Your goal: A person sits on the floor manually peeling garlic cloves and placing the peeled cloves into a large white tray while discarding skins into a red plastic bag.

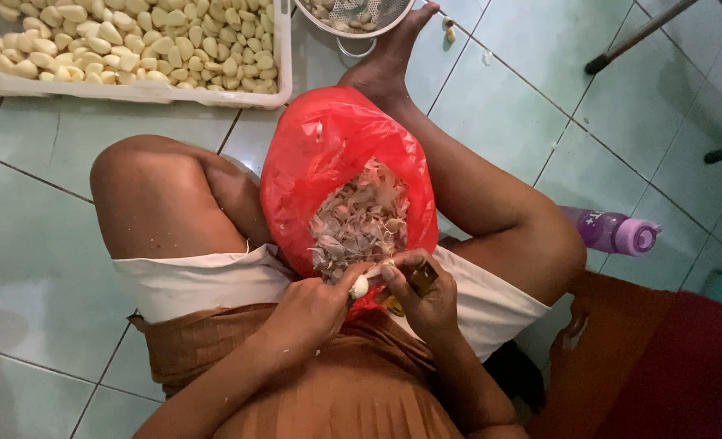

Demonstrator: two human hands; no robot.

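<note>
Garlic clove [360,285] sits pinched in our left hand [312,309], small, firm, slippery; our right hand [422,294] grips a knife [420,279] closed-fisted above the red bag [336,162].

both forearms come up from the near edge and meet in the middle, just above the lap. the left hand [316,305] is curled, knuckles up, thumb and fingertips pinched together at its far right end. the right hand [422,289] faces it, fingers bent inward and closed — the two hands touch at the fingertips. the person sits with legs folded: left knee raised at the left, right leg bent, its bare foot stretched far ahead.
</note>
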